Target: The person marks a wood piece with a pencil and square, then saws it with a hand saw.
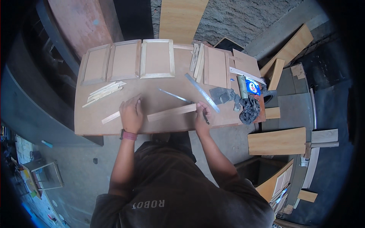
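My left hand (132,113), fingers loosely bent, apart and slightly blurred, is low over the worktop (95,123) beside a short wood strip (110,117); it holds nothing that I can see. In my right hand (202,114) are the end of a longer, blurred wood strip (171,112) and a dark pen-like tool (207,121). A thin steel rule (175,95) lies just above that strip, and a wider metal ruler (202,92) lies diagonally to its right. Pale thin sticks (102,93) lie loose at the left.
Three framed panels (157,59) line the back left. More panels (215,70) and strips lie at the back right, with sandpaper (220,95), a crumpled dark cloth (249,110) and a blue-white package (253,85). Plywood boards (276,141) stand or lie beyond the table's right side.
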Tool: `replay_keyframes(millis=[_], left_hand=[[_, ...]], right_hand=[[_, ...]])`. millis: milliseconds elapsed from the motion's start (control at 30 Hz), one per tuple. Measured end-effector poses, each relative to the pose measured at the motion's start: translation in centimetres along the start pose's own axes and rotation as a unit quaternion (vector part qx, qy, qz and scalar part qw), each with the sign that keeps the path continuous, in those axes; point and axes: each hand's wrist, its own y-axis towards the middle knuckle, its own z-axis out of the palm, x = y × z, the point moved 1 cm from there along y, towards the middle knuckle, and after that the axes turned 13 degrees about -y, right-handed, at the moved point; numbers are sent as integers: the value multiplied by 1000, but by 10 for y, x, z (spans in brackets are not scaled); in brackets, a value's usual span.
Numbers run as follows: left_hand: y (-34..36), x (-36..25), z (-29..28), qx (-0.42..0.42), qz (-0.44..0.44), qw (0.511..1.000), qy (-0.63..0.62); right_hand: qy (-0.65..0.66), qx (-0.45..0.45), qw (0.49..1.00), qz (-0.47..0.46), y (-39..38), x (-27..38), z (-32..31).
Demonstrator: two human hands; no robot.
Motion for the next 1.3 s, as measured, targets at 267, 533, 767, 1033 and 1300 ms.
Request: replay_keyframes(millis=[267, 533, 767, 1033, 1300], left_hand=[[-15, -1, 75, 243, 86, 953, -162], [-32, 56, 130, 250, -27, 968, 20], [-36, 58, 135, 240, -19, 970, 34], [-40, 63, 139, 220, -14, 974, 56], [-31, 57, 142, 249, -41, 967, 37]], right_hand=[[14, 95, 995, -1, -7, -29, 45], [-245, -19, 957, -150, 80, -108, -6], [-423, 61, 892, -148, 128, -181, -78], [-252, 94, 906, -326, 103, -94, -26], [-17, 259, 965, -40, 56, -106, 55]])
